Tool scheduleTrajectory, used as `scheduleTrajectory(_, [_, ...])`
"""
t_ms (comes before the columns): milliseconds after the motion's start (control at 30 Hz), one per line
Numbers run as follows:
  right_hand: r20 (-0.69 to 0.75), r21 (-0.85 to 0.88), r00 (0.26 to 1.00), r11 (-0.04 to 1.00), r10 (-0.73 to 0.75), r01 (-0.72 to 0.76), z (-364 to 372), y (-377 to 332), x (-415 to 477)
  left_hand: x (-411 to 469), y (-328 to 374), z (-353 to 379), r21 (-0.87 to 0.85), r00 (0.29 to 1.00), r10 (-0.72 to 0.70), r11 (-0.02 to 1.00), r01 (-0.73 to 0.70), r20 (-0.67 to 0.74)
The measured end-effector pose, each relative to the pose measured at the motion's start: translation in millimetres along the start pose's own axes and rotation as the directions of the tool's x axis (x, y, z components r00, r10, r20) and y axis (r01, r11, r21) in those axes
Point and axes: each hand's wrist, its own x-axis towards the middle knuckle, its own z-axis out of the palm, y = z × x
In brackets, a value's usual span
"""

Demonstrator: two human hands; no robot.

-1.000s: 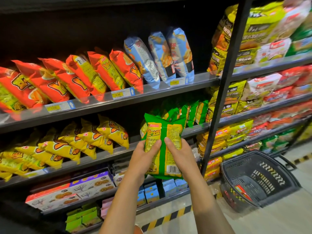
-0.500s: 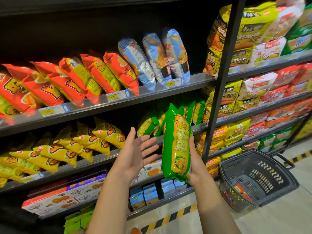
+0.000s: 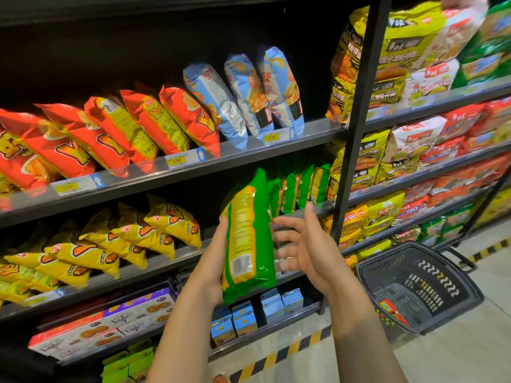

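Head cam: green bag [image 3: 249, 239] now in left hand [image 3: 211, 262] (right hand [image 3: 307, 251] off).

At ten o'clock of the green bag [image 3: 249, 239], a dark gap is left on the middle shelf [image 3: 188, 251] beside the yellow bags [image 3: 154, 233]; at two o'clock, passage is barred by the black upright [image 3: 349, 172].

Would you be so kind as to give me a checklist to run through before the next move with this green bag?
1. Left hand grips the green bag: ok.
2. Right hand free, fingers spread beside the bag: ok.
3. Bag sealed and undamaged: cannot tell.
4. Basket open-topped on the floor to the right: ok.
5. Room in the basket, only a small red packet shows: ok.
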Motion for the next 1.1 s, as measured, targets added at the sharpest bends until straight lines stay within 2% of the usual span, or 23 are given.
scheduleTrajectory(100, [0.049,0.05,0.999,0.999,-0.02,0.018,-2,-5,-2,0,-4,-2,-0.126,0.999,0.006,0.992,0.001,0.052])
scheduleTrajectory(200, [0.048,0.029,0.999,0.999,-0.02,0.018,-1,-2,0,6,-5,-2,-0.146,0.999,0.047,0.988,-0.043,0.026])
scheduleTrajectory(367, [0.03,-0.138,0.998,0.989,-0.052,0.055,2,3,-1,8,-6,5,0.028,0.987,0.159,0.987,-0.158,-0.025])
scheduleTrajectory(533, [0.043,-0.323,0.991,0.937,-0.124,0.132,-1,11,-3,9,-8,14,0.241,0.953,0.296,0.931,-0.274,-0.061])
scheduleTrajectory(667, [0.022,-0.361,0.985,0.917,-0.173,0.17,-21,18,-2,8,-11,6,0.268,0.947,0.317,0.909,-0.319,0.053])
scheduleTrajectory(867, [-0.005,-0.414,0.986,0.898,-0.168,0.151,-42,24,-2,12,-15,-8,0.333,0.93,0.292,0.874,-0.354,0.223])
scheduleTrajectory(967, [-0.023,-0.406,0.983,0.9,-0.183,0.158,-45,25,-1,12,-14,-10,0.348,0.923,0.284,0.864,-0.363,0.259])
scheduleTrajectory(1100, [0.021,-0.305,0.987,0.94,-0.157,0.156,-44,27,-2,10,-9,-10,0.323,0.927,0.281,0.878,-0.353,0.249])
